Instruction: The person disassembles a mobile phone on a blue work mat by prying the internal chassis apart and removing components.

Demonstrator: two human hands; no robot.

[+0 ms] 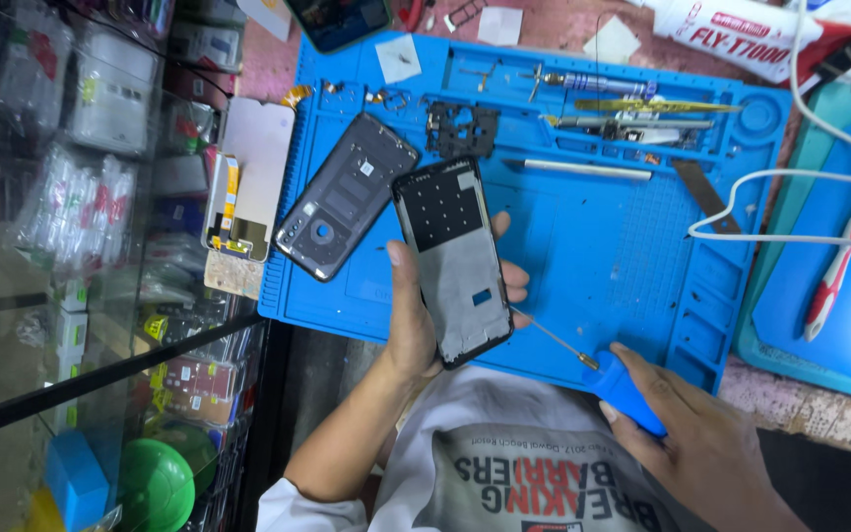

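Left hand [414, 325] grip: wrapped round a phone middle frame [453, 260], thumb along its left edge, fingertips showing past the right edge. Frame held upright above the near edge of the blue repair mat [603, 246], inner side facing the camera.

Right hand [706, 443] grip: closed on the blue handle of a precision screwdriver [598, 369]. Thin shaft runs up-left, tip reaching the frame's lower right edge, touching or just off it, can't tell which.

On the mat: grey phone back cover [344, 195] lying tilted just left of the frame, black inner bracket [462, 128] above it, tweezers and metal tools [622, 108] in the top tray slots. Phone display panel [246, 187] with orange flex lies off the mat's left edge.

Packages and labels: white glue tube [741, 34] with red print, top right on the table, lying on its side. White cable [800, 202] loops over the mat's right side; red and white toothbrush [839, 261] on a second blue mat beside it. Left: glass display case [61, 197] stacked with clear-bagged parts, small boxes with yellow and red labels lower down, green round object [155, 483] at the bottom.
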